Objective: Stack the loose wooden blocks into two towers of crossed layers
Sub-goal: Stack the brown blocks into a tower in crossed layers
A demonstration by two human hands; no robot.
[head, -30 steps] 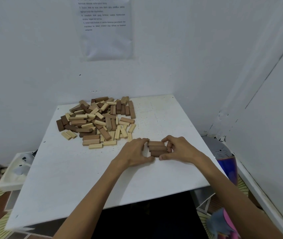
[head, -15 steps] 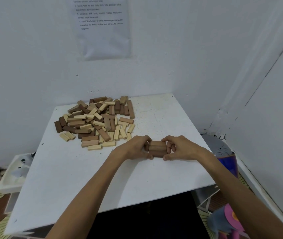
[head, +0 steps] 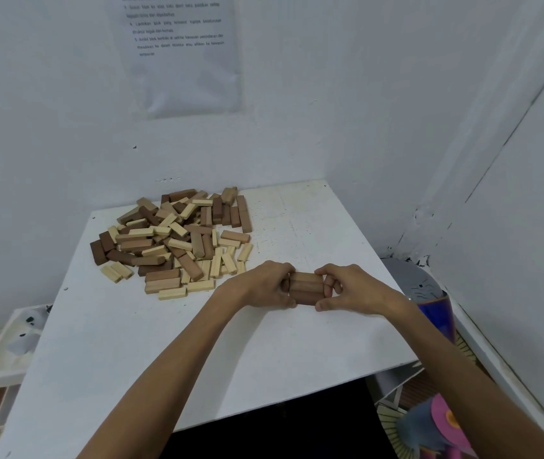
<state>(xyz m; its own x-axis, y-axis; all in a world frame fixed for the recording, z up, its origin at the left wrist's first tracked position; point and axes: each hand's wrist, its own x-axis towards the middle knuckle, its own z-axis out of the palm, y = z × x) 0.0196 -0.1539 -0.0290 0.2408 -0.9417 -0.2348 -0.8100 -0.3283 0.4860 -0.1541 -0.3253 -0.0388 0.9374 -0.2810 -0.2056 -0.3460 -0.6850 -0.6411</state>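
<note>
Squaring a first layer: brown rectangular wooden blocks (head: 305, 288) pinched between left hand (head: 264, 288) and right hand (head: 355, 289). Next, likely, crosswise blocks from the far-left-corner heap (head: 171, 240).

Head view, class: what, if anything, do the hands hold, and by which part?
Three brown blocks lying side by side; left hand grips their left ends, right hand their right ends.

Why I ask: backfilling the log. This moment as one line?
hands: left hand, right hand grip brown blocks | pile: apart
</note>
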